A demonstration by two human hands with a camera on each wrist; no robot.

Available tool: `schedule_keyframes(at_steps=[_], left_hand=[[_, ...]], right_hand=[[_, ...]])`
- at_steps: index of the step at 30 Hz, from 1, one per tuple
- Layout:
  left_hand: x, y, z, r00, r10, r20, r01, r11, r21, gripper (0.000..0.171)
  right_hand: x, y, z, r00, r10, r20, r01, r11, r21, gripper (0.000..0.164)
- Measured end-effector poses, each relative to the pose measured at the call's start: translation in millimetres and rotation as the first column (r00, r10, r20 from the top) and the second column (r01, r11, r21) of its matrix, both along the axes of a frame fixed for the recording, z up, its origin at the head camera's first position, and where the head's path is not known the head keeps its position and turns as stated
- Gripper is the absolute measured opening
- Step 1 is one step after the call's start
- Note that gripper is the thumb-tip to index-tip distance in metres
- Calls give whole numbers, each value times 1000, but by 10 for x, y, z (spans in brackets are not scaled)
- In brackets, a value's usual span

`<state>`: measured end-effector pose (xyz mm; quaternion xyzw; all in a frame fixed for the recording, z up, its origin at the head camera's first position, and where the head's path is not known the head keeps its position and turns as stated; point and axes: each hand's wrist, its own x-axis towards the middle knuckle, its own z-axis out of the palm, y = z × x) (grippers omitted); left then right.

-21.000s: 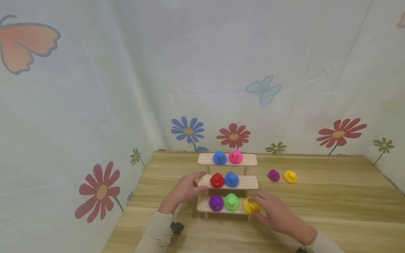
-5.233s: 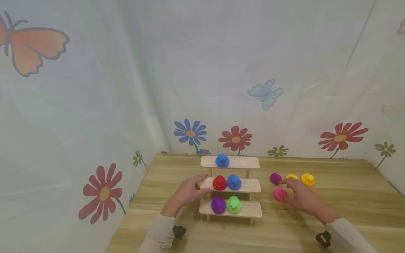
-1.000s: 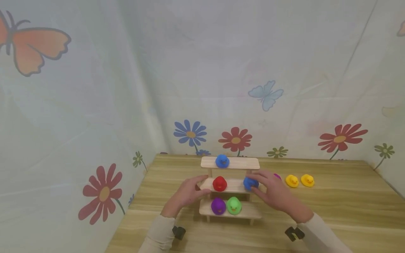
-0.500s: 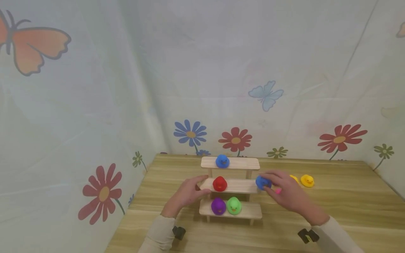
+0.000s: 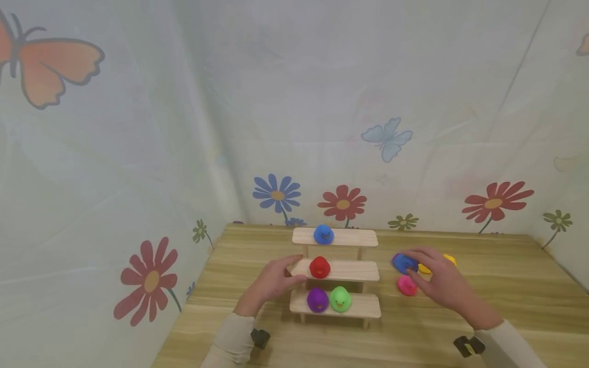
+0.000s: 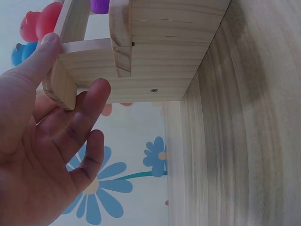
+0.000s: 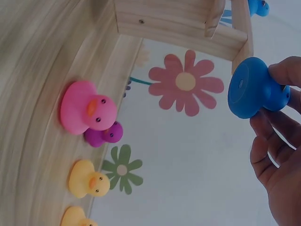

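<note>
My right hand [image 5: 444, 283] pinches a blue rubber duck [image 7: 249, 87] between thumb and fingers, held above the table to the right of the three-tier wooden stand [image 5: 354, 271]. In the right wrist view its flat underside faces the stand. My left hand [image 5: 271, 280] grips the left end of the stand's middle board, thumb at its front edge and fingers behind. On the stand sit another blue duck [image 5: 323, 234] on top, a red duck [image 5: 319, 268] in the middle, and a purple duck [image 5: 318, 300] beside a green duck [image 5: 340, 299] at the bottom.
On the wood-grain table [image 5: 506, 286], right of the stand, a pink duck [image 5: 407, 285] stands in front of a second purple duck [image 7: 98, 136]. Two yellow ducks [image 7: 87, 179] stand farther right, partly behind my right hand. A flowered curtain [image 5: 294, 102] hangs behind the table.
My right hand has lifted the blue duck off the middle board and carried it right. The pink duck and a yellow one, earlier on the stand, are on the table. The left hand stays put.
</note>
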<state>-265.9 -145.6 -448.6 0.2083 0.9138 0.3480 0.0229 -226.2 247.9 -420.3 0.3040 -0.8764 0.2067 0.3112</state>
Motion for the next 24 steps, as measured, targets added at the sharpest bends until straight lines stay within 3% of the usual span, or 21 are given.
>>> schedule_keyframes(at_steps=[11,24], left_hand=[[-18,0,-4,1000,-3,-2,3,1000,0,65],[-18,-1,-8,1000,-6,12,6,1000,17,65]], right_hand=[[-26,229,-150,999,-48,-13,48,999,5,44],[1,374,-265,994,-98,45,96,994,44,45]])
